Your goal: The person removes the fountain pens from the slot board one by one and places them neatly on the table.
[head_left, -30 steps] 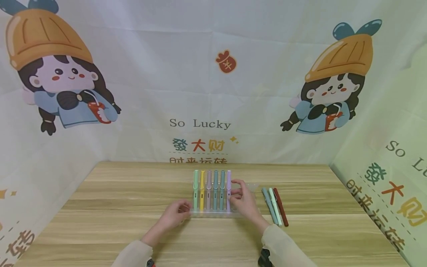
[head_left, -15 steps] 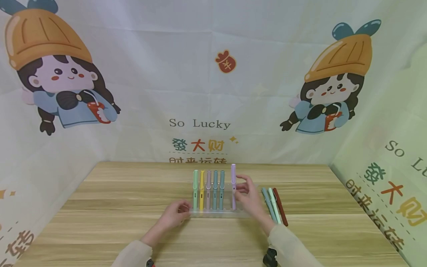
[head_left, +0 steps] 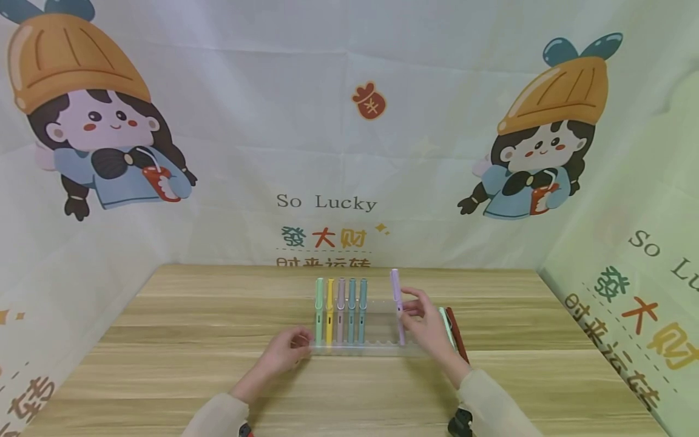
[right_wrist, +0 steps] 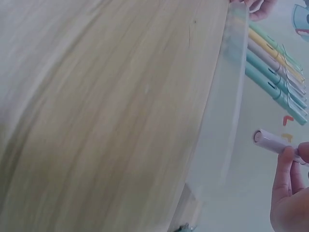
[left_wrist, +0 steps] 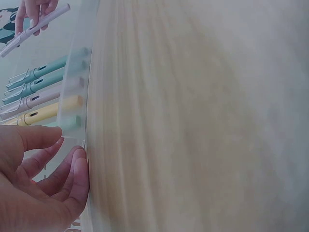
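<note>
My right hand pinches a lavender pen between thumb and fingers. The pen stands nearly upright, tilted slightly, over the right part of a clear pen rack; whether its lower end touches the rack cannot be told. Upright in the rack's left part are a green pen, a yellow pen, a mauve pen and two teal pens. At the rack's left end, my left hand holds its corner between thumb and curled fingers.
Right of the rack, a mint pen and a dark red pen lie on the wooden table, partly behind my right hand and wrist. A printed cloth hangs behind the table.
My right hand has lifted the lavender pen from its place beside the teal pens and carried it right along the rack. It now covers the blue-grey pen on the table. The left hand stays put.
</note>
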Demonstrator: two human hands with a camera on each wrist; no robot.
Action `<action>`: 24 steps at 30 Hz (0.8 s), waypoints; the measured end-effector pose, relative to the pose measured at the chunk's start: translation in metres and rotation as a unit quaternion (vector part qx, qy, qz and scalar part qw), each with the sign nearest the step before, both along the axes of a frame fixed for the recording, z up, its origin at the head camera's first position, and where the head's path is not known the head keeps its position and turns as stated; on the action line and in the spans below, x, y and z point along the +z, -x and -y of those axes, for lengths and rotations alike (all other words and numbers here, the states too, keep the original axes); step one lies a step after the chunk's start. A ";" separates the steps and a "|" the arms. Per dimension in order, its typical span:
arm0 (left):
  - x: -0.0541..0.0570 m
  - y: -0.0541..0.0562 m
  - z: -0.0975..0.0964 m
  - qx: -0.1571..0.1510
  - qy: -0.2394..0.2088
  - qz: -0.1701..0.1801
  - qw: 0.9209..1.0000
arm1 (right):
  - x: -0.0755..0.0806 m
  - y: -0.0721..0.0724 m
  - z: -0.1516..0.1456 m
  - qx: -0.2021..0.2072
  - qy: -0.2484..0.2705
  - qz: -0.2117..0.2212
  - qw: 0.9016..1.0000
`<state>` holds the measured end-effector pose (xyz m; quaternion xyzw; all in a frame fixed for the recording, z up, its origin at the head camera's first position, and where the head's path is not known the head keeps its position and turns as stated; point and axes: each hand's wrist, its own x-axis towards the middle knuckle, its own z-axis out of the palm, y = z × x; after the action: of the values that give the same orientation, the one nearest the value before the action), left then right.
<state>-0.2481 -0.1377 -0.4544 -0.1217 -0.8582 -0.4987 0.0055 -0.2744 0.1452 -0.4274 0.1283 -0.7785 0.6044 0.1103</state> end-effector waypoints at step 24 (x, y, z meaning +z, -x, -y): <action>0.000 0.000 0.001 -0.001 0.007 0.001 1.000 | 0.001 -0.009 -0.048 -0.027 -0.005 0.027 0.999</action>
<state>-0.2479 -0.1386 -0.4545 -0.1223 -0.8613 -0.4931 0.0036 -0.2650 0.1929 -0.4262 0.0915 -0.7877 0.6003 0.1045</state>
